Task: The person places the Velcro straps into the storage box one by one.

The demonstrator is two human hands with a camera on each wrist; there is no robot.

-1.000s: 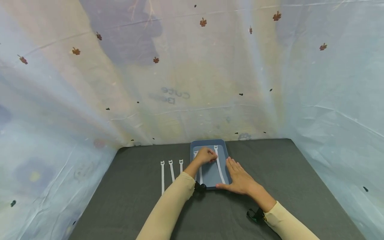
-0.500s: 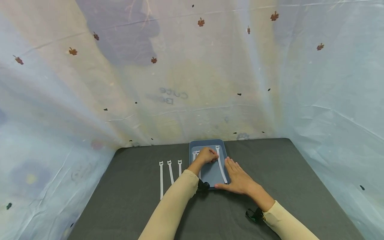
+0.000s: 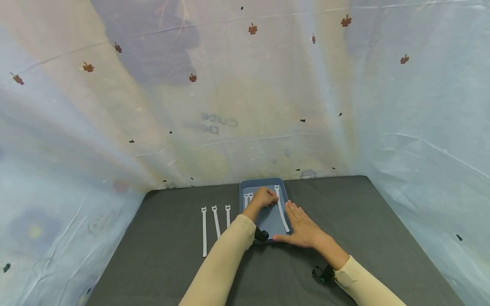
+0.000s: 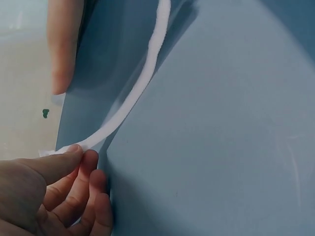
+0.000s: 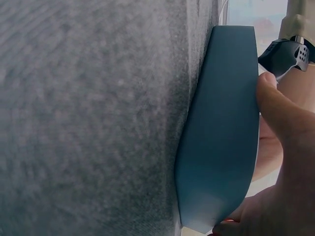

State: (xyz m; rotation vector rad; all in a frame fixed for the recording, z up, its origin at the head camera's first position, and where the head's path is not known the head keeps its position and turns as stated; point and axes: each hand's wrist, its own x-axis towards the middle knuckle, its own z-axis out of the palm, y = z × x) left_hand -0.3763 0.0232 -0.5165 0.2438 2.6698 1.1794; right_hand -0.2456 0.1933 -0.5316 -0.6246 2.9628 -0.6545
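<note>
1. Pale printed sheeting (image 3: 245, 93) backs the head view, above a dark grey surface (image 3: 160, 250). Near the surface's far edge, right of the frame's middle, sits a blue tray (image 3: 268, 216), perhaps put there to lie within reach of both hands.
2. At the head view's centre, the left hand (image 3: 265, 197) reaches over the tray, its fingers pinching a white strap (image 3: 282, 214) near its head, along the tray's right side. Two other straps (image 3: 248, 197) show at the tray's left; the spread looks meant to keep them from overlapping.
3. Left of the tray, three loose straps (image 3: 216, 221) lie roughly parallel, heads toward the sheeting, an arrangement that probably makes each easy to pick up. The left sleeve (image 3: 218, 263) partly covers them.
4. Lower right of centre, the right hand (image 3: 302, 225) lies against the tray, fingers straight and unclenched, likely steadying it.
5. The left wrist view shows thumb and fingertip meeting on the strap at lower left; it curves to the top edge, perhaps bowed because only one end is gripped.
6. In the right wrist view, the right thumb rests on the tray's rim at right, seemingly bracing that wall.
</note>
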